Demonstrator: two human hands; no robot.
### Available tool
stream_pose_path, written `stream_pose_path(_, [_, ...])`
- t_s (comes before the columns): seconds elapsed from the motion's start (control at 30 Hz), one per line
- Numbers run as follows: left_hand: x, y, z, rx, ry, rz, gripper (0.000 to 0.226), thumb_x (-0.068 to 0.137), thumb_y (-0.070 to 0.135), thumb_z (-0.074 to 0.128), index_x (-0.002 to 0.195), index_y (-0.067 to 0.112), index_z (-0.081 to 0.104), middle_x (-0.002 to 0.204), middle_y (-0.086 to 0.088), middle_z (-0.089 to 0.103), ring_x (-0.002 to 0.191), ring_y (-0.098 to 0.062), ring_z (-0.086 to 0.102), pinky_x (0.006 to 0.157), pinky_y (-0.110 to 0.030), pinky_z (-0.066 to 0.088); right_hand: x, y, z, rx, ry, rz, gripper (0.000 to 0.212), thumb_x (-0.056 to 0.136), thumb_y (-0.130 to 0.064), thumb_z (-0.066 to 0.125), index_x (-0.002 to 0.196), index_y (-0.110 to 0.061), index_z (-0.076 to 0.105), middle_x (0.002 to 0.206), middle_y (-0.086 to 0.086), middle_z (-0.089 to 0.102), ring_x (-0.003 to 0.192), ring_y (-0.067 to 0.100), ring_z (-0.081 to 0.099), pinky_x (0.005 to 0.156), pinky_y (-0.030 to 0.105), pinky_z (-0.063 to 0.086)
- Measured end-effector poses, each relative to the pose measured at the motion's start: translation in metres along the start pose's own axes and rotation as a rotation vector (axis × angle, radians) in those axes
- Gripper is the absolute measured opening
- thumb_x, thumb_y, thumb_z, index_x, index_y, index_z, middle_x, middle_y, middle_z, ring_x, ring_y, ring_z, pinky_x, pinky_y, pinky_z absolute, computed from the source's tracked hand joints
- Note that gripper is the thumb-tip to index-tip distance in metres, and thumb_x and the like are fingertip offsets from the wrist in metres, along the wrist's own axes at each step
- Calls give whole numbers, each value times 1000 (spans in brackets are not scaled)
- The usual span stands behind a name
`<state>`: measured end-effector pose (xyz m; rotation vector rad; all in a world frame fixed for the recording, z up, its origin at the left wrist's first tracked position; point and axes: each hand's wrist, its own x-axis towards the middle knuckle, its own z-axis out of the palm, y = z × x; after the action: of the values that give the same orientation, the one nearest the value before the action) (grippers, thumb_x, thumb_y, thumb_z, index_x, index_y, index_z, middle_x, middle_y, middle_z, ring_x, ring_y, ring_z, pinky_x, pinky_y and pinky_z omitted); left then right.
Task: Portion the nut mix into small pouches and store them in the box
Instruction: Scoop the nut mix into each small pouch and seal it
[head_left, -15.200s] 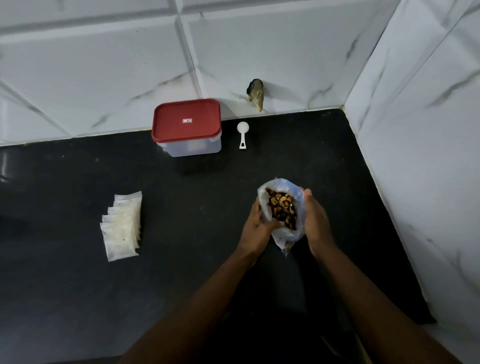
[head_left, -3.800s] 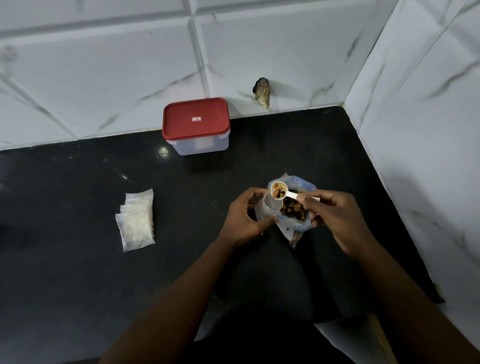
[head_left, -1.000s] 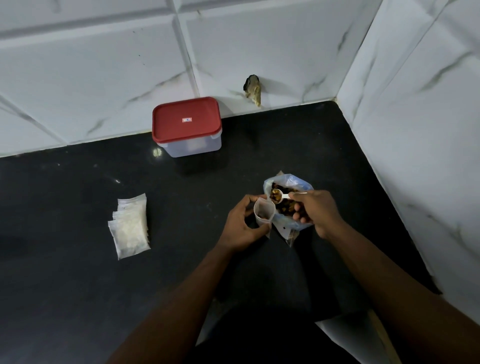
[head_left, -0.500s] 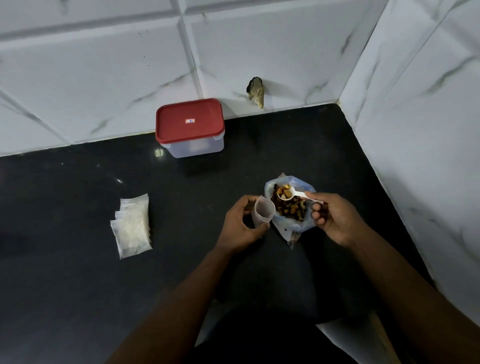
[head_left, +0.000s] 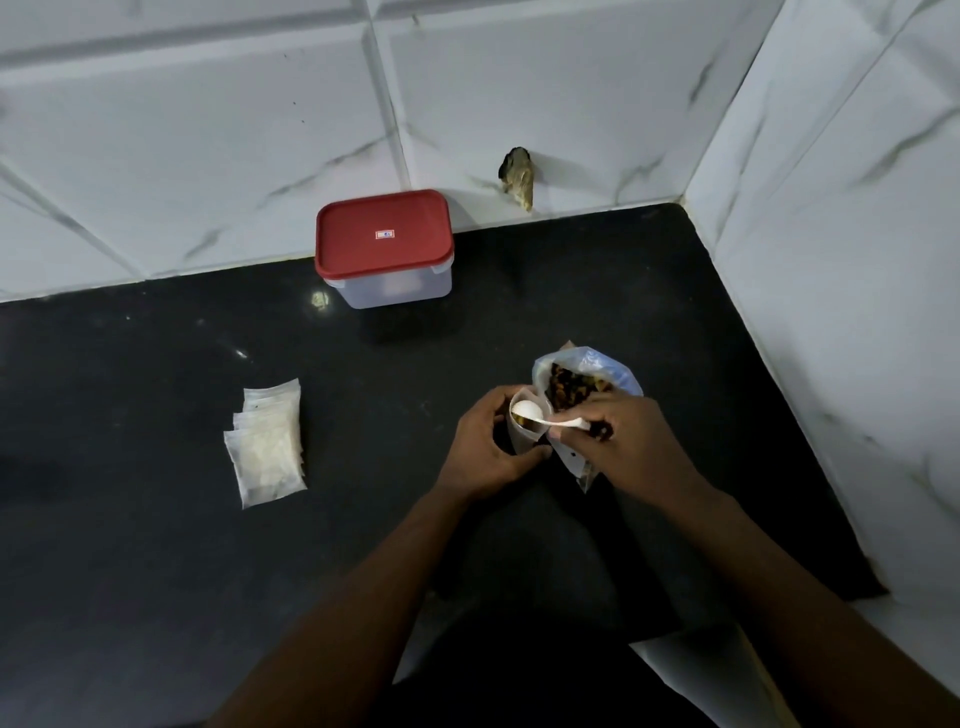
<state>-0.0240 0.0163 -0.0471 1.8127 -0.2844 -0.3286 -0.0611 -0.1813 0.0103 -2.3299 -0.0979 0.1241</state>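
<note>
Now the left hand (head_left: 485, 447) grips one small pouch (head_left: 519, 442); the right hand (head_left: 631, 447) pinches one white scoop (head_left: 527, 411) tipped into it. Nearby: one nut bag (head_left: 618, 376), one lidded box (head_left: 384, 249), one pouch stack (head_left: 267, 452).

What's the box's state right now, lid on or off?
Shut, lid on. The red lid sits flat over the whole top of the clear box, its rim wrapping the edge, with no gap showing.

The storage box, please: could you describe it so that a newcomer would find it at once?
Follow the black counter to the white tiled back wall. The box stands there, left of a chipped hole. It alone has a red lid on clear sides.
</note>
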Motion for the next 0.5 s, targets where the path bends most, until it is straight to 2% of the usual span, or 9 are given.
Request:
stream_pose_path(0.07, [-1, 2, 1, 2, 27, -2, 59, 75, 27, 90, 128, 23, 63, 124, 6, 69, 117, -12, 67, 99, -40, 57, -2, 4, 5, -124, 49, -147, 19, 90, -20, 75, 108, -19, 77, 100, -5, 73, 90, -5, 60, 82, 2, 41])
stream_pose_path(0.2, [0, 1, 3, 25, 66, 22, 55, 76, 28, 90, 126, 21, 65, 125, 7, 69, 118, -12, 67, 99, -43, 57, -14, 12, 12, -271, 124, -308, 24, 92, -27, 65, 112, -19, 76, 96, -3, 68, 86, 3, 56, 76, 14, 42])
stream_pose_path(0.3, [0, 0, 2, 51, 71, 26, 53, 76, 24, 92, 123, 22, 66, 123, 8, 70, 116, -11, 67, 99, -41, 57, -20, 15, 11, -245, 155, -314, 25, 96, -30, 62, 114, -19, 76, 95, -5, 66, 85, 6, 58, 72, 23, 51])
stream_pose_path(0.43, [-1, 2, 2, 43, 59, 26, 53, 76, 25, 91, 123, 23, 66, 121, 9, 70, 115, -8, 67, 99, -36, 57, -21, 17, 9, -168, 183, -305, 23, 93, -27, 70, 114, -19, 76, 98, -8, 65, 87, 5, 60, 76, 17, 49])
stream_pose_path(0.5, [-2, 4, 1, 25, 42, 2, 53, 76, 24, 90, 124, 24, 66, 120, 9, 71, 114, -6, 68, 98, -31, 57, -22, 13, 10, -3, 207, -180, 20, 92, -26, 71, 110, -20, 76, 100, -10, 68, 89, 5, 65, 76, 15, 51])
